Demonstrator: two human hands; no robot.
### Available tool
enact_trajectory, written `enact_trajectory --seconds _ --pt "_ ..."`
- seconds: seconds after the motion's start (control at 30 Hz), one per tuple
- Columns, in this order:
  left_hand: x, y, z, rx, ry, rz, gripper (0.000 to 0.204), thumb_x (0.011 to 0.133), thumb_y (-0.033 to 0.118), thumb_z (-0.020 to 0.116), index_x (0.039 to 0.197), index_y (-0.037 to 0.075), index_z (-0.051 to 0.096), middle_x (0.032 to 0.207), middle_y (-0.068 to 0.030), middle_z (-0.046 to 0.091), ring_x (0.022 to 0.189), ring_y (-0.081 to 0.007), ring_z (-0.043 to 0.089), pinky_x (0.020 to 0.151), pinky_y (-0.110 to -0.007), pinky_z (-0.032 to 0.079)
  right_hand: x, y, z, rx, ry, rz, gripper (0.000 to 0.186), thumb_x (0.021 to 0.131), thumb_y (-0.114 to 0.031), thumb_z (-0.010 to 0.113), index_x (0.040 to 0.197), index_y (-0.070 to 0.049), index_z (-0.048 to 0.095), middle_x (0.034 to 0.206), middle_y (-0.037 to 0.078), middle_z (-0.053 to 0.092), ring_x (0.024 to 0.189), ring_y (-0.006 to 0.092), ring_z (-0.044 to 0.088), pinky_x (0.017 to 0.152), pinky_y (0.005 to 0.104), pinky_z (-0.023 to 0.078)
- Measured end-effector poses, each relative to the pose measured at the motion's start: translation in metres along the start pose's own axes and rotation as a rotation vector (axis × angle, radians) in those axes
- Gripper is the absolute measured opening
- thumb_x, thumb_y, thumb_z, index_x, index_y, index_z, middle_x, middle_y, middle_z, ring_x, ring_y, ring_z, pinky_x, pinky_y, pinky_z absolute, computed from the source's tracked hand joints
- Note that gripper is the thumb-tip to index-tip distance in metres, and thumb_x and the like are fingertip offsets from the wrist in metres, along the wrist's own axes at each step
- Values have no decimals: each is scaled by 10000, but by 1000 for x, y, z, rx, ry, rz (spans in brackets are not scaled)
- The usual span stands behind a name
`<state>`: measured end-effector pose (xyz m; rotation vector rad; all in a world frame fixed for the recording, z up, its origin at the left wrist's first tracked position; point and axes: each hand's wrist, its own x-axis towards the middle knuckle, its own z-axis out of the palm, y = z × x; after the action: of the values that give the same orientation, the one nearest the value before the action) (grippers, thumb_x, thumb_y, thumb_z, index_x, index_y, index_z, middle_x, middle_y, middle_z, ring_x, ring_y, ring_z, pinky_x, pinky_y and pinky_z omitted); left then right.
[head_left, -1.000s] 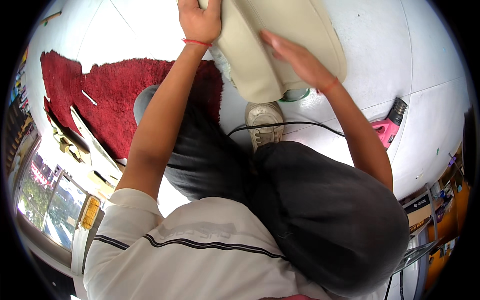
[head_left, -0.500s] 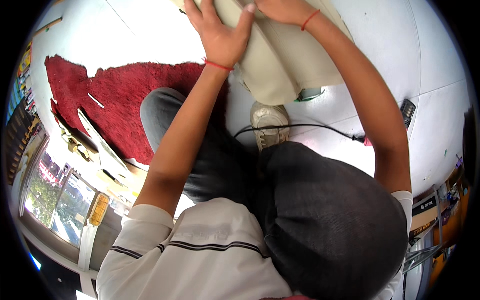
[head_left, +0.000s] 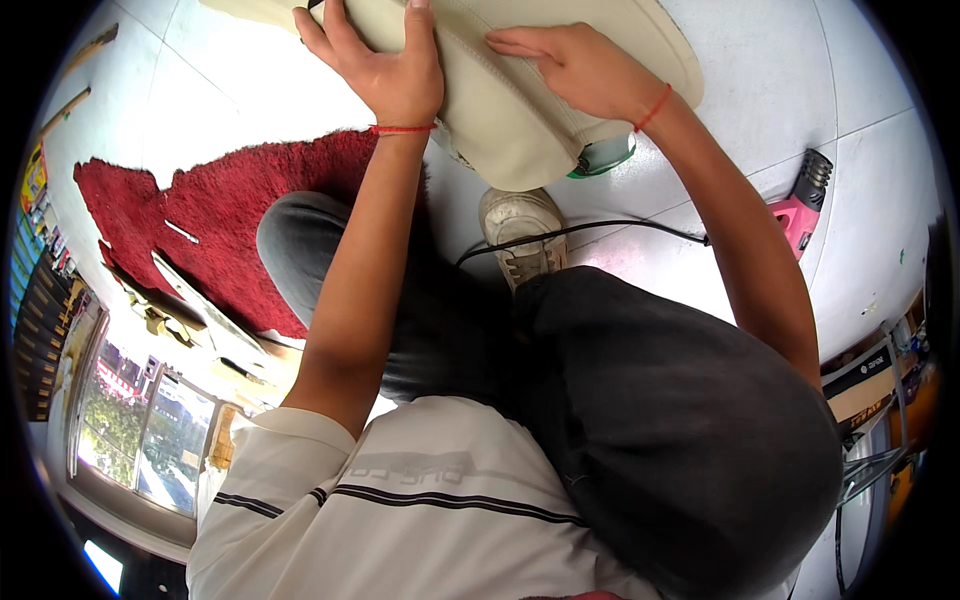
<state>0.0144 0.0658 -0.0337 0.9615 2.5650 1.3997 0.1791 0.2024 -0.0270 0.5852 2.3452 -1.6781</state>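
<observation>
A beige, leather-like padded cover point(head_left: 520, 130) with stitched seams and a raised ridge lies at the top of the head view, partly cut off. My left hand point(head_left: 385, 70) rests on its left part, thumb and fingers spread apart, fingertips near the upper picture edge. To the right of the ridge, my right hand point(head_left: 590, 70) presses on the beige surface with its fingers stretched out flat. Each wrist has a thin red cord. Under the cover's near end, a dark green-rimmed clear object point(head_left: 605, 157) shows in part.
A pink heat gun point(head_left: 797, 215) lies on the floor at right, its black cable point(head_left: 610, 226) running past my shoe point(head_left: 522, 235). A ragged dark red carpet piece point(head_left: 240, 200) lies at left, with a small white stick point(head_left: 182, 232) on it. Cluttered shelving point(head_left: 880, 400) stands at far right.
My right hand has come nearer and its fingers now lie flat on the cover. My left hand sits farther left in view. More of the pink heat gun shows.
</observation>
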Motion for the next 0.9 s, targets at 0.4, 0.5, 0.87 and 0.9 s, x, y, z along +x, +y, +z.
enact_trajectory --seconds 0.4,0.5,0.87,0.9 --pt "0 -3 4 -128 70 -11 690 896 197 765 1498 29 473 1642 -273 189 1498 -415 305 1207 -489 318 -59 7 12 -33 -6 98 477 911 69 428 1339 17 633 1263 150 724 1191 270 695 986 305 515" --pt "-2 1 5 -87 29 -37 693 894 211 773 1494 31 476 1644 -272 168 1497 -415 307 1212 -490 319 -85 1 21 -41 9 124 480 897 79 441 1330 20 639 1248 164 726 1172 288 700 981 317 519" --pt "4 7 11 97 77 -63 740 885 270 781 1491 18 440 1611 -334 207 1499 -477 262 1199 -537 309 -84 22 -83 -164 789 267 395 1023 -323 579 1231 -4 683 1136 196 740 987 333 711 872 392 563" --pt "6 10 10 126 33 -73 786 906 274 764 1534 -2 380 1625 -341 175 1508 -488 241 1205 -538 305 -76 31 -94 -32 708 363 441 1030 -355 576 1229 25 677 1149 185 732 1005 307 699 889 375 553"
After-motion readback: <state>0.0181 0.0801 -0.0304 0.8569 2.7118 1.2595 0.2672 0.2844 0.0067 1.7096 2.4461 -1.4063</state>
